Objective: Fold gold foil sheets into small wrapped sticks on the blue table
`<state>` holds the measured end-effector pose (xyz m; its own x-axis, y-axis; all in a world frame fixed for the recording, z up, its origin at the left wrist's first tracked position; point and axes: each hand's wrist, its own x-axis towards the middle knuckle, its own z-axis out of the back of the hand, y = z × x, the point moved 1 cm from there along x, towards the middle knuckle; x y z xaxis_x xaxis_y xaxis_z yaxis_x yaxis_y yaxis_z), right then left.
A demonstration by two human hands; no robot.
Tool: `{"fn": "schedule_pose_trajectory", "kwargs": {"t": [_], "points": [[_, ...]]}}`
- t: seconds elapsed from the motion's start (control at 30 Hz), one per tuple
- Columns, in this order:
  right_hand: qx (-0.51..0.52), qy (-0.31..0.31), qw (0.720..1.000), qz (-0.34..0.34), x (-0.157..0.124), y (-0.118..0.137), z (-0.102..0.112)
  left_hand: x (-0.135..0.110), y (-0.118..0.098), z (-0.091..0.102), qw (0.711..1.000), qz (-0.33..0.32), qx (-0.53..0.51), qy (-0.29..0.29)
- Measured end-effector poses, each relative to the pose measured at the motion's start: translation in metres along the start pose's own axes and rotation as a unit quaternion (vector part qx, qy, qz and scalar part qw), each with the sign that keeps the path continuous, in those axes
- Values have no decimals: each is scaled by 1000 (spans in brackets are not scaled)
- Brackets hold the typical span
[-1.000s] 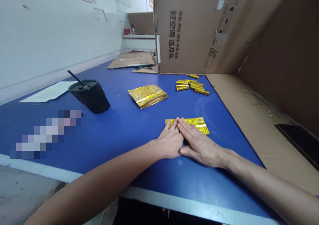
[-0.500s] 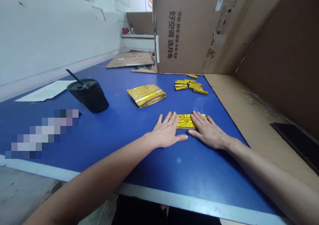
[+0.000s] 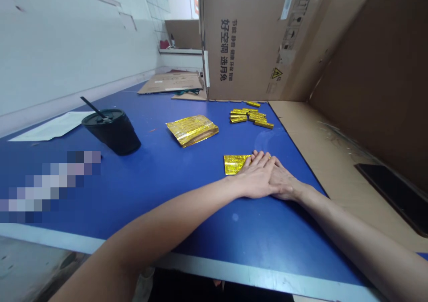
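Note:
A folded strip of gold foil paper [image 3: 234, 164] lies flat on the blue table [image 3: 167, 177]. My left hand [image 3: 259, 179] lies flat across its right part with fingers stretched out. My right hand [image 3: 284, 184] is flat on the table too, partly under the left hand, pressing the same strip's right end. Only the left end of the gold strip shows. Neither hand grips anything.
A stack of gold foil sheets [image 3: 192, 129] lies further back, and several small folded gold pieces [image 3: 250, 115] sit near a big cardboard box [image 3: 254, 39]. A black lidded cup with a straw [image 3: 112, 131] stands at the left. Brown cardboard [image 3: 327, 150] covers the right side.
Both hands slid to the right along the gold strip. The left hand now overlaps the right hand, and the strip's left end is uncovered.

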<state>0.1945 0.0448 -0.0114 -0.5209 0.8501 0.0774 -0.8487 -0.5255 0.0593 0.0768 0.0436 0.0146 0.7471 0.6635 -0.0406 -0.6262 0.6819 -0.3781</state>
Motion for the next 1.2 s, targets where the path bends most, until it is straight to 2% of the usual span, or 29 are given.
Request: {"fn": "schedule_pose_trajectory", "kwargs": {"t": [0.13,0.3,0.4,0.53,0.73,0.8,0.87,0.9,0.97,1.0,1.1,1.2], "points": [[-8,64,997,-32,2,4,4,-7,19,-1,1000,16,8,2],[-2,51,995,-81,3,18,5,-31,48,6,997,14,72,35],[9,42,996,-77,2,28,4,-45,60,9,995,8,92,41],[21,53,997,-50,1,32,6,-56,68,10,995,3,95,40],[-2,66,987,-149,-3,6,17,-58,69,10,995,5,95,33],[-4,51,984,-170,-5,4,21,-58,68,11,995,2,93,35],[0,19,989,-145,-6,12,23,-58,68,11,995,0,93,34],[7,10,994,-106,-6,19,23,-58,68,10,995,-1,94,34],[41,32,999,2,-6,35,21,-58,69,10,995,-1,98,35],[57,47,997,34,-5,42,19,-58,69,9,994,0,101,35],[64,71,994,50,-5,46,16,-57,69,9,994,-2,105,34],[29,78,996,12,-6,33,16,-57,69,9,995,-9,98,30]]}}
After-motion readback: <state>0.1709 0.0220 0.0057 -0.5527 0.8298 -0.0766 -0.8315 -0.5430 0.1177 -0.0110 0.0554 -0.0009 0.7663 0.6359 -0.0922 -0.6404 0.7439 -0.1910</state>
